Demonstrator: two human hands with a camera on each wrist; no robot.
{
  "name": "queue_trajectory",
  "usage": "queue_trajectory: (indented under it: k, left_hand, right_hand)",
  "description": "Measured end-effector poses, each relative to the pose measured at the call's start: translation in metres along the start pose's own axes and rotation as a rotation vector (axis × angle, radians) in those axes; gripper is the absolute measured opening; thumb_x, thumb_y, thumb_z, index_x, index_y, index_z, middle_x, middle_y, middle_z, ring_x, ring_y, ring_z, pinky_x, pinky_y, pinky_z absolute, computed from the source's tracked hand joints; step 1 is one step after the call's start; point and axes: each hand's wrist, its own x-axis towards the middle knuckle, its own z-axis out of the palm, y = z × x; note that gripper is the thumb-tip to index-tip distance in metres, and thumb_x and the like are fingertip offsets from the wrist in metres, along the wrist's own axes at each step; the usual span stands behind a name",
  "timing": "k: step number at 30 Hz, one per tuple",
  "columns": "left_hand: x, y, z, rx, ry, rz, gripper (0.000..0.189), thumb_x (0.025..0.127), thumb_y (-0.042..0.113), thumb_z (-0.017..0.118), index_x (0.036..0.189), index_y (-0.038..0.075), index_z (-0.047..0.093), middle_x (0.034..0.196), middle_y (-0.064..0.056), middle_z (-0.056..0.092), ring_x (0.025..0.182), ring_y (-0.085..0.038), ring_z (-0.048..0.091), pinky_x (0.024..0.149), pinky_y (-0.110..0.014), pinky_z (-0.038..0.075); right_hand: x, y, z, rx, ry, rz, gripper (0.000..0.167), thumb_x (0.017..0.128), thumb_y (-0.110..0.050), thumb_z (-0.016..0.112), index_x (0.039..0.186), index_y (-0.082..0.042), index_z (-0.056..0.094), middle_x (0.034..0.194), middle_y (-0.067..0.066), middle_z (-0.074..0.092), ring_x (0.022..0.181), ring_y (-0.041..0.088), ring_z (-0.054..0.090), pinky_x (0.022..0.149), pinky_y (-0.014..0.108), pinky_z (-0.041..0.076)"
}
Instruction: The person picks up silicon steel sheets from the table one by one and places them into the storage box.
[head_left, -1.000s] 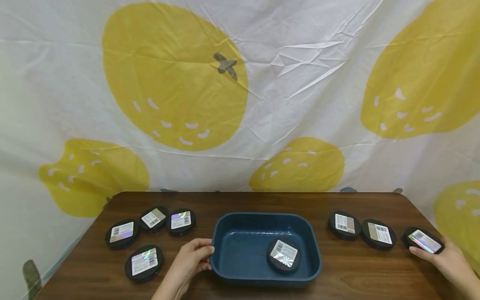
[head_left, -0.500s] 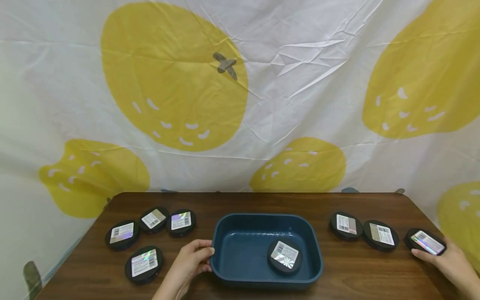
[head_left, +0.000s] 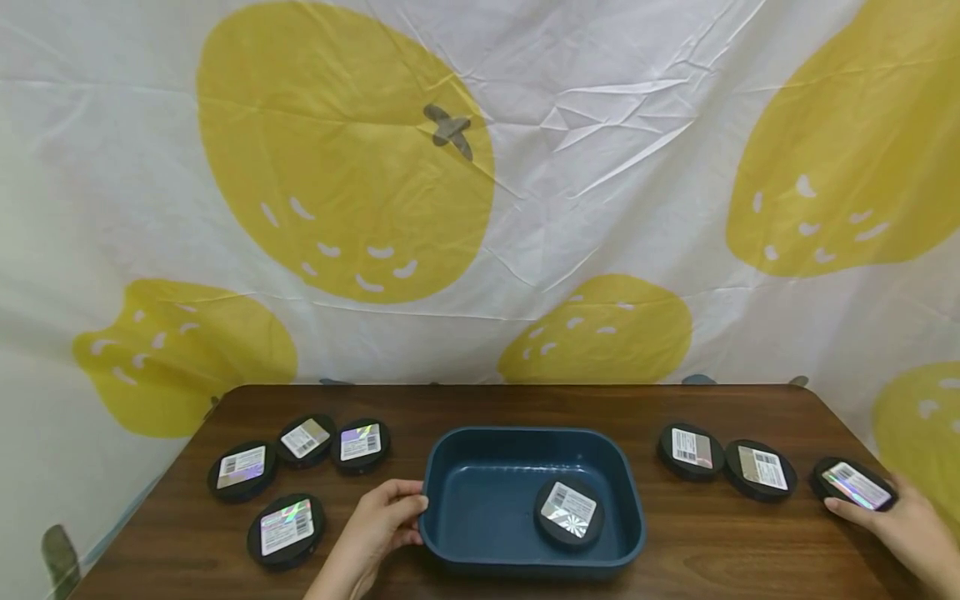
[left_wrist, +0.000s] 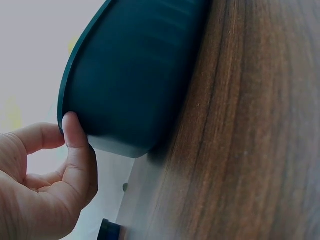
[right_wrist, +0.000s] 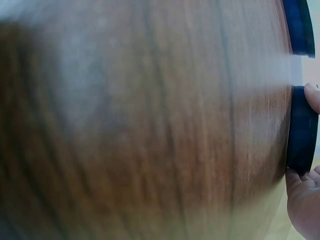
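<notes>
A dark blue rectangular basin [head_left: 465, 533] stands at the front middle of the table. My left hand [head_left: 382, 525] pinches its left rim between thumb and fingers, which the left wrist view shows up close. Inside the basin, toward the right, lies a round black disc-shaped case [head_left: 569, 512] with a white barcode label. At the far right my right hand [head_left: 892, 517] grips another round black case [head_left: 853, 484] from its right side, thumb at the near edge. In the right wrist view this case [right_wrist: 302, 131] sits right at the wooden surface between thumb and fingers.
Two like cases [head_left: 691, 451] lie right of the basin, close together. Several more [head_left: 287, 531] are grouped on the left of the brown wooden table [head_left: 495, 404]. A white cloth with yellow fruit prints [head_left: 517, 208] hangs behind the table.
Both hands keep their grips. The case at the right hand shifts very slightly rightward in view from a second ago; the view itself drifts a little.
</notes>
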Motion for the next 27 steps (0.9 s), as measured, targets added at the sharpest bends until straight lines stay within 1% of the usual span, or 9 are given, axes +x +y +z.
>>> queue_trajectory:
  k: [3,6,7,9,10,14,19,24,27]
  left_hand:
    - [0.0,-0.001,0.0,0.0,0.0,-0.001,0.033,0.087,0.003,0.055,0.113,-0.016,0.049,0.074,-0.005,0.054,0.062,-0.013,0.051,0.053,-0.023,0.047]
    - [0.0,-0.001,0.0,0.001,0.001,-0.001,0.033,0.086,0.003,0.056,0.113,-0.016,0.049,0.073,-0.005,0.054,0.062,-0.013,0.051,0.053,-0.023,0.047]
    - [0.0,-0.001,0.0,0.003,0.001,-0.001,0.033,0.086,0.003,0.056,0.113,-0.016,0.049,0.073,-0.005,0.054,0.062,-0.013,0.051,0.053,-0.023,0.047]
    - [-0.001,-0.001,0.0,0.004,0.003,0.001,0.033,0.086,0.003,0.056,0.113,-0.016,0.049,0.074,-0.005,0.054,0.062,-0.013,0.051,0.053,-0.023,0.047]
    - [-0.001,-0.001,0.0,0.004,0.003,0.001,0.033,0.086,0.003,0.056,0.113,-0.016,0.049,0.074,-0.005,0.054,0.062,-0.013,0.051,0.053,-0.023,0.047]
    - [-0.002,-0.001,0.0,0.003,0.003,0.002,0.034,0.086,0.003,0.056,0.113,-0.016,0.049,0.074,-0.005,0.055,0.063,-0.013,0.051,0.053,-0.023,0.047]
    - [-0.001,-0.001,0.001,0.01,0.004,0.007,0.034,0.086,0.003,0.056,0.113,-0.016,0.049,0.074,-0.006,0.055,0.062,-0.013,0.051,0.053,-0.023,0.047]
    - [-0.001,0.0,0.001,0.015,0.009,0.012,0.034,0.085,0.003,0.056,0.113,-0.016,0.049,0.074,-0.006,0.055,0.062,-0.013,0.051,0.053,-0.023,0.047]
    - [0.0,0.0,0.002,0.012,0.01,0.011,0.034,0.085,0.003,0.056,0.112,-0.016,0.05,0.075,-0.006,0.055,0.063,-0.013,0.052,0.053,-0.023,0.047]
  right_hand:
    - [-0.001,0.0,-0.001,-0.009,0.002,0.036,0.094,0.076,-0.043,0.072,0.122,0.024,0.025,0.112,0.048,0.037,0.091,0.054,0.046,0.072,0.055,0.039]
    - [-0.002,0.001,-0.003,-0.008,-0.013,0.081,0.102,0.076,-0.045,0.07,0.129,0.024,0.017,0.12,0.05,0.032,0.1,0.059,0.04,0.079,0.061,0.036]
    - [-0.002,0.001,-0.003,-0.008,-0.018,0.087,0.104,0.077,-0.046,0.07,0.131,0.024,0.014,0.121,0.05,0.03,0.102,0.061,0.038,0.081,0.063,0.035]
    - [-0.004,0.001,-0.003,-0.007,-0.019,0.09,0.105,0.078,-0.047,0.069,0.131,0.025,0.014,0.12,0.051,0.029,0.103,0.062,0.036,0.082,0.064,0.034]
    - [-0.005,0.0,-0.004,-0.012,-0.018,0.083,0.105,0.078,-0.047,0.069,0.13,0.026,0.014,0.12,0.051,0.029,0.103,0.063,0.036,0.082,0.064,0.034]
    - [-0.009,-0.001,-0.005,-0.023,0.006,0.058,0.095,0.077,-0.045,0.07,0.128,0.021,0.025,0.115,0.051,0.033,0.097,0.06,0.041,0.077,0.061,0.037]
    - [-0.011,-0.001,-0.006,-0.023,0.007,0.054,0.095,0.078,-0.045,0.069,0.131,0.019,0.025,0.117,0.051,0.032,0.098,0.059,0.04,0.078,0.062,0.036]
    - [-0.01,-0.001,-0.006,-0.035,0.004,0.03,0.096,0.077,-0.045,0.07,0.131,0.02,0.025,0.118,0.052,0.031,0.101,0.059,0.038,0.08,0.062,0.035]
    - [-0.009,-0.001,-0.008,-0.018,-0.01,0.039,0.097,0.078,-0.044,0.069,0.131,0.022,0.022,0.119,0.052,0.029,0.103,0.059,0.036,0.081,0.062,0.034]
